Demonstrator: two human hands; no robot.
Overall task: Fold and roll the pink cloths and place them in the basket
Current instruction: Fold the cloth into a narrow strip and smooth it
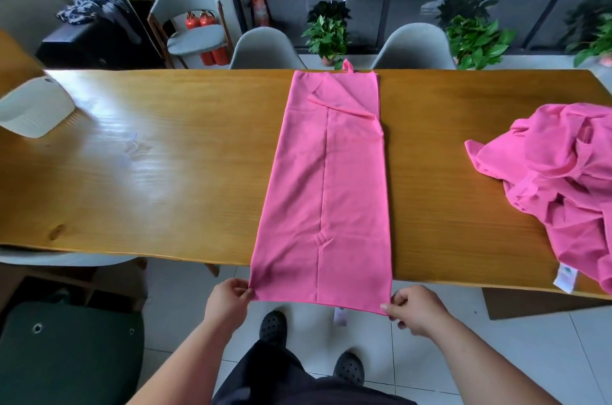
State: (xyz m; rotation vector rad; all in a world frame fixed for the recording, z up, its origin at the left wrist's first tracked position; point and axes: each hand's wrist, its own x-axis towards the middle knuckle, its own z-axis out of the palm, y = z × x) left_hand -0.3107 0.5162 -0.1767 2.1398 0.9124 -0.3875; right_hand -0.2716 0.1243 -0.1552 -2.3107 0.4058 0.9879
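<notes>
pinching one cloth: left hand, right hand; one basket.

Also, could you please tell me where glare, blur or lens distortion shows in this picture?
Head view: window glare washes out the left half of the wooden table; the white basket at the left edge looks overexposed and soft; the wide-angle lens bows the table's edges; the folded pink cloth and the left hand and right hand pinching its near corners look sharp.
</notes>
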